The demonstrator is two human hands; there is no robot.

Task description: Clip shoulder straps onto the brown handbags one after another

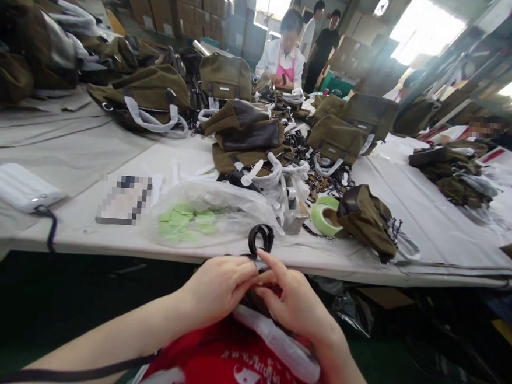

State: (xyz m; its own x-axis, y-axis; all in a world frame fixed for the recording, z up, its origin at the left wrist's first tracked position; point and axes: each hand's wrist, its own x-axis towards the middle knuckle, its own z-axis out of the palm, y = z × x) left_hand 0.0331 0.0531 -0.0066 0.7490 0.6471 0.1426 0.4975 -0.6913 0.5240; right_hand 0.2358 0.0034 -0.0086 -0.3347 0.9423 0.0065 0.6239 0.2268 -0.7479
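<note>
My left hand is closed, its fingertips pinched at the base of a rolled black strap by the table edge. Opposite it, my right hand has its thumb and fingers curled in at the same spot, with the index finger reaching toward the strap loop. Against my red apron, under both hands, rests a dark bag, mostly hidden. Its handle, wrapped in white, runs down below my right hand. The exact spot between the fingertips is covered.
A clear plastic bag of green pieces, a roll of green tape and a small olive bag lie near the table edge. Olive bags are piled further back. A phone and white power bank lie left. A co-worker sits opposite.
</note>
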